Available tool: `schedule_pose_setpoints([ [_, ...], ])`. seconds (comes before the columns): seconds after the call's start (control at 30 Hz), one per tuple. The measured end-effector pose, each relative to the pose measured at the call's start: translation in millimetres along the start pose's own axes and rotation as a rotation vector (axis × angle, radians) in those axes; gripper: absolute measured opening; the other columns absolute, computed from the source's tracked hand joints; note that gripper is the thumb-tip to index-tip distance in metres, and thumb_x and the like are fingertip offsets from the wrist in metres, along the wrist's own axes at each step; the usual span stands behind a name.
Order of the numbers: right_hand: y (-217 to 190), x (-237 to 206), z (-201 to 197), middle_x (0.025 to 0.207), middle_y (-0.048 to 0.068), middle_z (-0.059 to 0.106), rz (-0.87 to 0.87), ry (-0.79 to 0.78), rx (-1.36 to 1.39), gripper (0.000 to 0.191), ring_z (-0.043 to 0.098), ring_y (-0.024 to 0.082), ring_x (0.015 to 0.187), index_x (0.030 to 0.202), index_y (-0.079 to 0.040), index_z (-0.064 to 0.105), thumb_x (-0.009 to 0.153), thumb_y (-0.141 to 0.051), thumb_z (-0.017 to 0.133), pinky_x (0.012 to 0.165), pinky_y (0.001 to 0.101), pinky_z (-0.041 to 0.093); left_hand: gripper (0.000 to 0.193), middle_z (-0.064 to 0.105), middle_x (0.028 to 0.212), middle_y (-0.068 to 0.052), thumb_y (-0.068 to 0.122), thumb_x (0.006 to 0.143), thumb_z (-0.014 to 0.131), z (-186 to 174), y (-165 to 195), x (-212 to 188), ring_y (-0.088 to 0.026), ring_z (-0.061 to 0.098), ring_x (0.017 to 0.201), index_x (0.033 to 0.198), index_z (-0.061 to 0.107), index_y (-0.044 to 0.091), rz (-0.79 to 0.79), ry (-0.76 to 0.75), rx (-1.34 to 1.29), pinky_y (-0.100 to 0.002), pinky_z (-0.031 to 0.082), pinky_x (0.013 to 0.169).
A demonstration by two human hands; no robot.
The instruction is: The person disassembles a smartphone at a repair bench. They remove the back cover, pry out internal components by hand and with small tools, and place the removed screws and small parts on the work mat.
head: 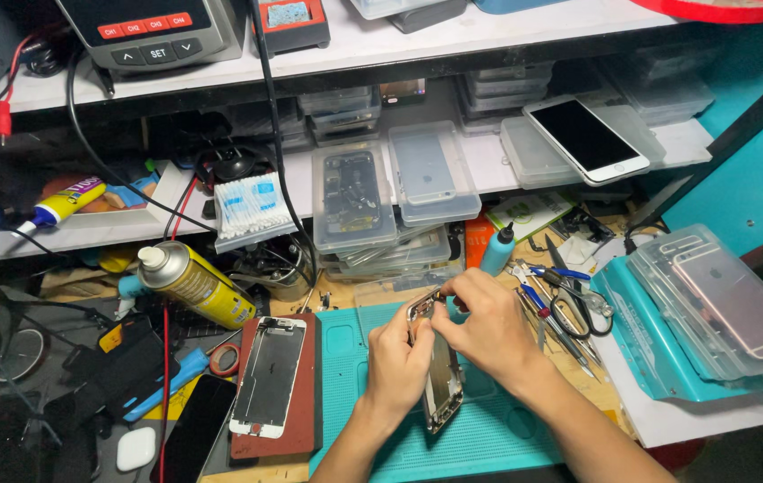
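Note:
My left hand grips a silver phone frame by its left side, holding it tilted above the teal work mat. My right hand pinches the frame's top end, fingertips meeting the left thumb near the upper edge. To the left lies a detached phone screen, face down on a dark red pad.
A yellow spray can lies left of the pad. Scissors, tweezers and screwdrivers are heaped to the right. Clear plastic boxes with phones sit at right and on the shelf; a white phone rests further back.

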State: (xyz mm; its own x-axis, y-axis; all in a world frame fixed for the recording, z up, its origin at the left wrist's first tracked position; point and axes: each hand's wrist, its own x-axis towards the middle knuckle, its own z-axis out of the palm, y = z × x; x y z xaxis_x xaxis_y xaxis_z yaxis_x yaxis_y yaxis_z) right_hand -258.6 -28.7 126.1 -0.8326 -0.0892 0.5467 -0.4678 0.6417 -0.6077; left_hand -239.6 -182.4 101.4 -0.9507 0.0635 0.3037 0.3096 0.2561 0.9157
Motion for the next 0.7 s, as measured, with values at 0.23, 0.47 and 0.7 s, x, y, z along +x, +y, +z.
schedule_pose_setpoints([
  [0.23, 1, -1, 2, 0.09, 0.009, 0.069, -0.026, 0.048, 0.016, 0.011, 0.069, 0.025, 0.075, 0.088, -0.003, 0.069, 0.079, -0.009, 0.074, 0.062, 0.0349, 0.056, 0.031, 0.054, 0.057, -0.006, 0.006, 0.093, 0.059, 1, 0, 2, -0.012, 0.052, 0.048, 0.121, 0.069, -0.001, -0.011, 0.013, -0.009, -0.032, 0.042, 0.047],
  [0.47, 10, 1, -4, 0.091, 0.006, 0.065, 0.004, 0.095, 0.145, 0.012, 0.066, 0.015, 0.072, 0.085, -0.003, 0.072, 0.074, -0.005, 0.077, 0.058, 0.026, 0.053, 0.03, 0.057, 0.058, -0.004, 0.007, 0.093, 0.06, -4, -10, 3, -0.008, 0.053, 0.052, 0.12, 0.07, 0.0, -0.007, 0.048, -0.01, -0.03, 0.045, 0.049],
  [0.7, 86, 3, -11, 0.064, -0.003, 0.057, 0.41, -0.285, 0.418, 0.012, 0.048, 0.004, 0.06, 0.087, 0.0, 0.079, 0.079, -0.007, 0.074, 0.054, 0.0221, 0.039, 0.02, 0.065, 0.075, 0.0, 0.013, 0.1, 0.068, -44, -48, -7, -0.004, 0.055, 0.069, 0.095, 0.066, -0.006, -0.161, 0.301, -0.067, -0.027, 0.047, 0.06],
])
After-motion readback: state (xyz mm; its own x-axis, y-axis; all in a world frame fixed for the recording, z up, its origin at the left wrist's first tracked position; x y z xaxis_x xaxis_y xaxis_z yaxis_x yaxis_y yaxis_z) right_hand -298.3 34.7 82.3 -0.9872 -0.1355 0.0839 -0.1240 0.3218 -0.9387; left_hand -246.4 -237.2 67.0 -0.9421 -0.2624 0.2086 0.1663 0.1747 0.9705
